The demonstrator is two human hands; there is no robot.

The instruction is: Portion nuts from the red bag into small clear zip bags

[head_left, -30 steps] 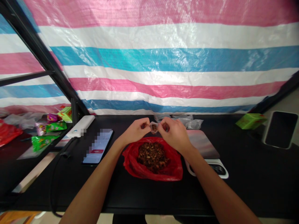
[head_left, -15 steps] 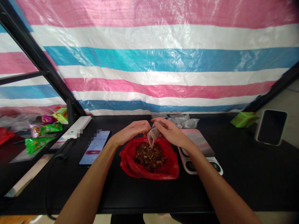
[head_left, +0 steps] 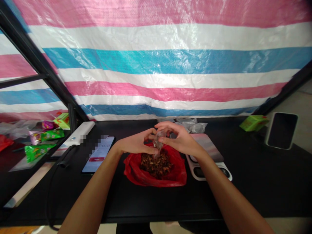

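Observation:
A red plastic bag (head_left: 136, 172) lies open on the black table, holding a heap of brown seeds or nuts (head_left: 156, 164). Above the heap I hold a small clear plastic pouch (head_left: 158, 140) between both hands. My left hand (head_left: 136, 144) is closed, thumb and fingers pinching at the pouch's lower edge just above the seeds. My right hand (head_left: 179, 138) curls round the pouch's upper part from the right. What is inside the pouch I cannot make out.
A white kitchen scale (head_left: 209, 159) sits right of the red bag. A lit phone (head_left: 98, 153) and a white power bank (head_left: 79, 133) lie to the left, crumpled clear bags (head_left: 192, 125) behind. At far right stand a green box (head_left: 253, 123) and a dark phone (head_left: 281, 130). Green snack packets (head_left: 41, 143) lie far left.
The pouch was held taut at chest height, then hung open from my right hand over the seeds. Now both hands have closed round it, lower, just above the heap.

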